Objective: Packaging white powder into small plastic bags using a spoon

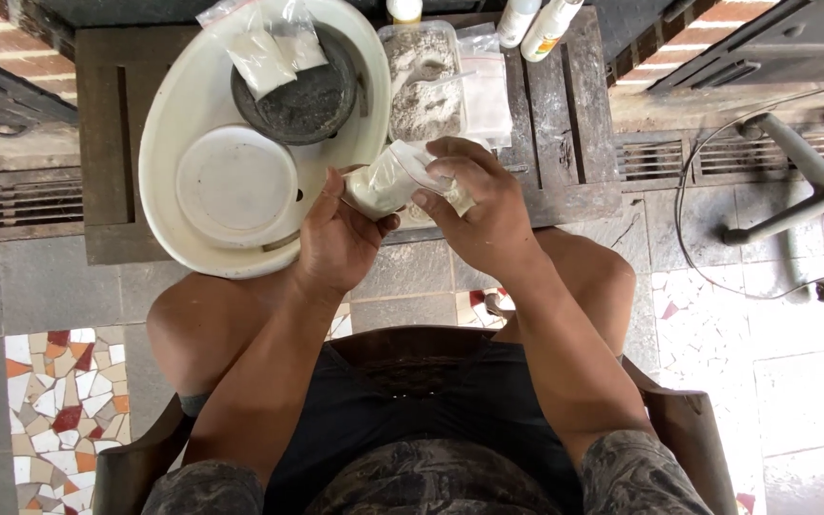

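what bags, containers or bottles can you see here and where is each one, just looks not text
Small clear bag of pale powder: held between left hand and right hand.
Two clear bags of white powder: lying on the dark bowl in the white basin.
Clear rectangular tub of grey-white powder: on the wooden table, right of the basin.
Flat clear bag: beside the tub.
White bottles: top edge.

A clear plastic bag of pale powder [388, 181] sits at the centre, between the left hand [336, 238] at its 7 o'clock and the right hand [479, 205] at its 3 o'clock. At its 10 o'clock, a wide white oval basin [169, 143] rests on the dark wooden tabletop [574, 124], with a dark round bowl [312, 100] and a white round lid [236, 186] in it. A clear rectangular tub of grey powder [422, 81] stands at 12 o'clock.
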